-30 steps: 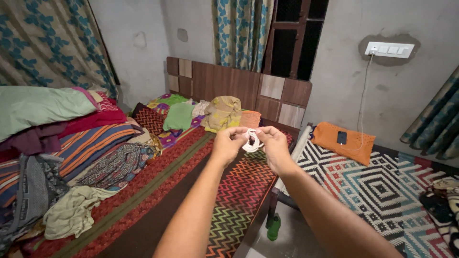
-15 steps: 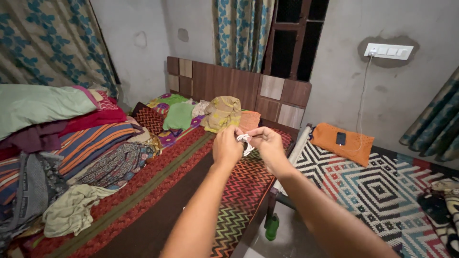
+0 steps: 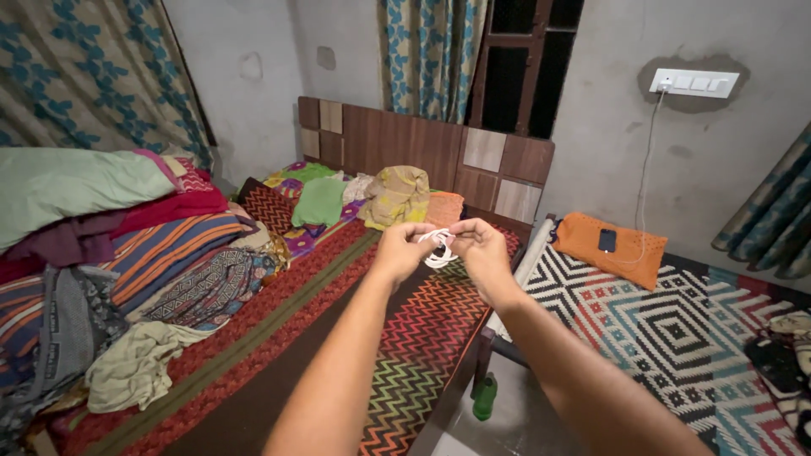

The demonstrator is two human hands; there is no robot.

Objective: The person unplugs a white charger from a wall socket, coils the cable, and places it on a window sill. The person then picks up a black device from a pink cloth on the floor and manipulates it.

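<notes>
Coiling a white cable [image 3: 438,250] above the zigzag bedspread [image 3: 420,338]; left hand [image 3: 399,252] and right hand [image 3: 478,247] both pinching its loops; next calling for tucking the loose end

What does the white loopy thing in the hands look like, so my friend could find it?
Look above the zigzag bedspread, in front of the wooden headboard. Left hand and right hand pinch a small coiled white cable between them, unlike the straight cable hanging down the wall.
</notes>
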